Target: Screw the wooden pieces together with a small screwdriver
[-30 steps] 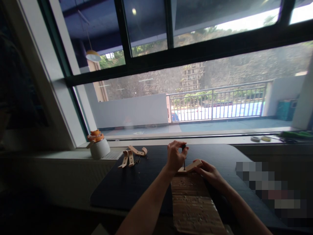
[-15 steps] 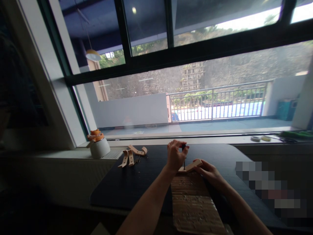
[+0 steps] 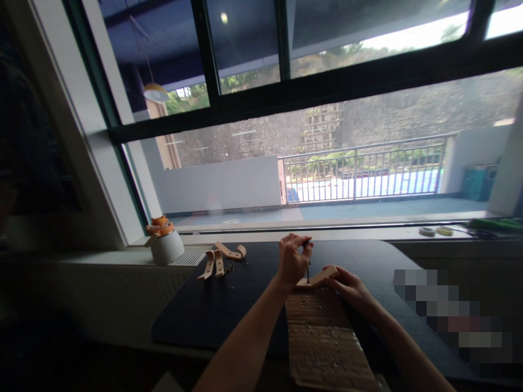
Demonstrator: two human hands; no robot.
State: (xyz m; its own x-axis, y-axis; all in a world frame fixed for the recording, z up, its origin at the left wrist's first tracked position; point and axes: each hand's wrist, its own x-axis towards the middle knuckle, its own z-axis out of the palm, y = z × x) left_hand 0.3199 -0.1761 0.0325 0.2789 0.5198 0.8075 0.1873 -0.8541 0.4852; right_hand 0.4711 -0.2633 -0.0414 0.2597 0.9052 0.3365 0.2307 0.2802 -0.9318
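Note:
My left hand point(image 3: 293, 256) is closed around the dark handle of a screwdriver, above the board. The screwdriver point(image 3: 308, 273) points straight down, its thin shaft meeting a pale wooden hook point(image 3: 321, 277). Fingers of my right hand point(image 3: 347, 284) are closed on the raised right end of that hook. Under the hook lies a long brown wooden board point(image 3: 322, 337) with a ridged, shiny surface, running toward me past the table edge. The screwdriver's tip and any screw beneath it are too small to make out.
Several more wooden hooks point(image 3: 219, 263) lie at the left of the dark table point(image 3: 212, 310), with small screws point(image 3: 230, 267) beside them. A grey pot with an orange top point(image 3: 166, 245) stands on the sill. Tape rolls point(image 3: 444, 231) sit on the right sill. A window rises behind the table.
The fingers of my left hand have turned slightly around the screwdriver handle, covering more of it. My right hand, the hook and the board stay where they were.

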